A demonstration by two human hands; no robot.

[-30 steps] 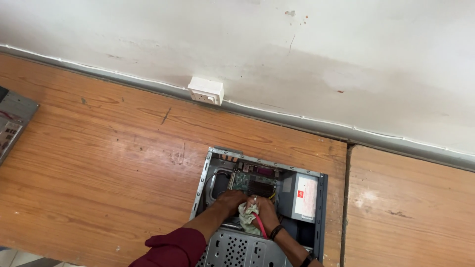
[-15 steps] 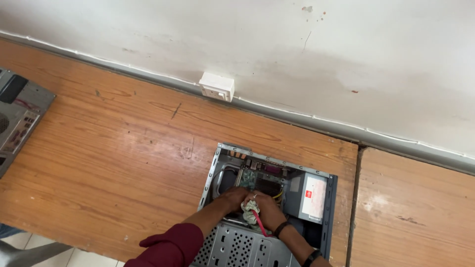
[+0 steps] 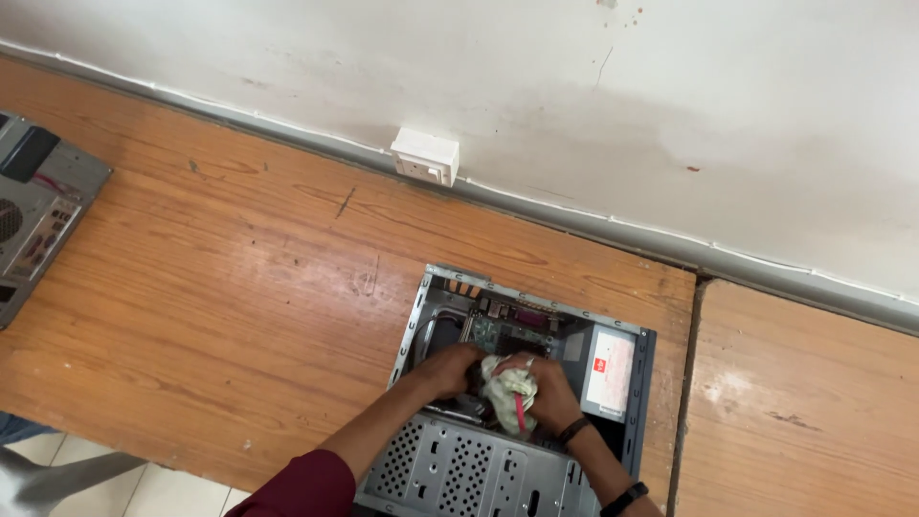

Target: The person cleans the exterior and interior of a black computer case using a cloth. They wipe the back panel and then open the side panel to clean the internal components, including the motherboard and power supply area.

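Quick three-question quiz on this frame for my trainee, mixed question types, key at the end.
1. True or false: the computer case lies open on the wooden table.
2. What does the right hand hold? A) cloth B) screwdriver alone C) nothing
3. Where is the left hand: inside the case or on the table beside it?

Key:
1. True.
2. A, a pale cloth, with something thin and red beside it.
3. Inside the case, next to the cloth.
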